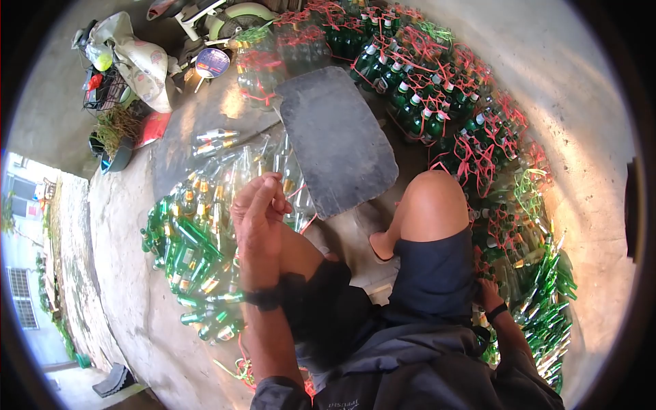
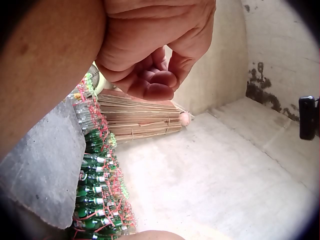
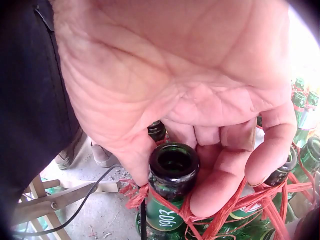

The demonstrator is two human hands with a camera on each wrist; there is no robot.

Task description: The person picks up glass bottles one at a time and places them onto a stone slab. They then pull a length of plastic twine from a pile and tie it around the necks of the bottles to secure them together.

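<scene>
In the right wrist view, my right hand (image 3: pixel 170 75) has its thumb and fingers around the neck of an uncapped green glass bottle (image 3: pixel 174 172) marked 1903. Red plastic twine (image 3: pixel 225 212) runs across that bottle and its neighbours. My right hand (image 1: pixel 488 295) appears low beside the right thigh in the head view. My left hand (image 1: pixel 258 212) is raised above the left leg, with loosely curled fingers (image 2: pixel 155 90) and nothing visible in them. Below and beyond it lie loose clear and green bottles (image 1: pixel 195 236).
A dark slab (image 1: pixel 338 140) stands in front of my knees. Twine-tied green bottles (image 1: pixel 417 102) line the right wall, with a heap of green bottles (image 1: pixel 547 301) nearer me. A loaded basket (image 1: pixel 106 92) is at far left. Beside my leg is a wooden frame (image 3: pixel 65 200) with a dark cord.
</scene>
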